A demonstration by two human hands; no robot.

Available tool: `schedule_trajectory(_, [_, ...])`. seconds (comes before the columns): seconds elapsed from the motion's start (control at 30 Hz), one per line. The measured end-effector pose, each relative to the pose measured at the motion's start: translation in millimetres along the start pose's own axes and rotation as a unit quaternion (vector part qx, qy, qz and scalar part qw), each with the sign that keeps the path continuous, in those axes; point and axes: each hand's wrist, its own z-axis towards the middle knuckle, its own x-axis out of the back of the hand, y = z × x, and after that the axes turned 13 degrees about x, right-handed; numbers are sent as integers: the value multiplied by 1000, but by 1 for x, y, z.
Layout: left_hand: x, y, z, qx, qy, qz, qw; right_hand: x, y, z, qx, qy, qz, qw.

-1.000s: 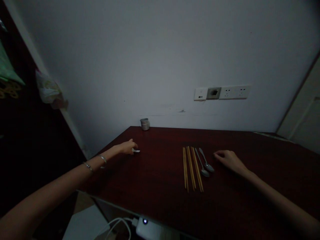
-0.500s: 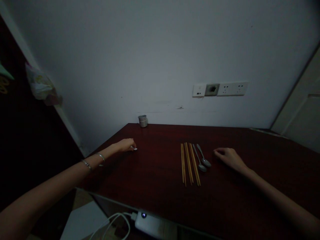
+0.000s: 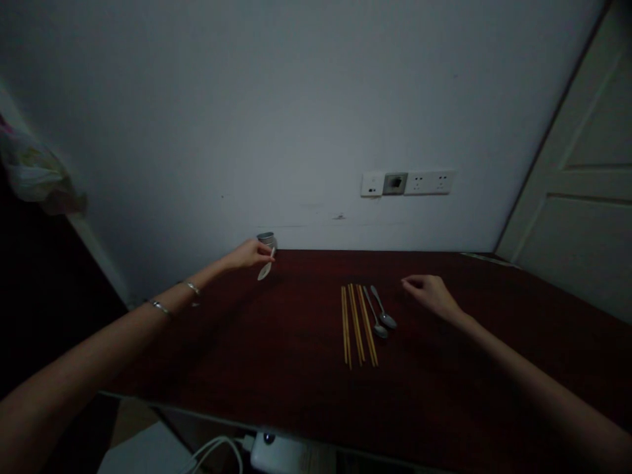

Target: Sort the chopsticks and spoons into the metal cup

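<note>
My left hand (image 3: 251,253) pinches a small white spoon (image 3: 264,270) by its handle, the bowl hanging down over the table. Right behind that hand a metal cup (image 3: 267,239) stands near the wall, partly covered by my fingers. My right hand (image 3: 430,291) rests on the tabletop with its fingers curled, and nothing shows in them. Left of it lie two metal spoons, one (image 3: 388,320) nearer the hand and another (image 3: 380,330) beside it. Several wooden chopsticks (image 3: 356,326) lie in a row of pairs next to the spoons.
The dark red table (image 3: 296,368) meets a white wall with a strip of sockets (image 3: 407,184). Below its front edge are a white device (image 3: 279,454) and a white cable (image 3: 217,442). A plastic bag (image 3: 34,171) hangs at the left; a door (image 3: 577,171) stands right.
My left hand has lifted the white spoon off the table and moved it toward the metal cup. My right hand stays beside the metal spoons. The view has shifted right.
</note>
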Motion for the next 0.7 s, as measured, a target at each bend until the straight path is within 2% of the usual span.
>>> schedule_trajectory(0.13, [-19,55,30,23,24,-129,991,10,-38,20,3,42,84,996])
schedule_trajectory(0.33, [-79,126,55,9,53,-279,959,14,-77,35,-4,62,224,973])
schedule_trajectory(0.5, [-119,153,66,-2,12,-302,953,8,-86,31,-11,58,259,964])
schedule_trajectory(0.7, [-146,169,72,-1,-22,-293,956,-3,-77,26,-25,56,253,966])
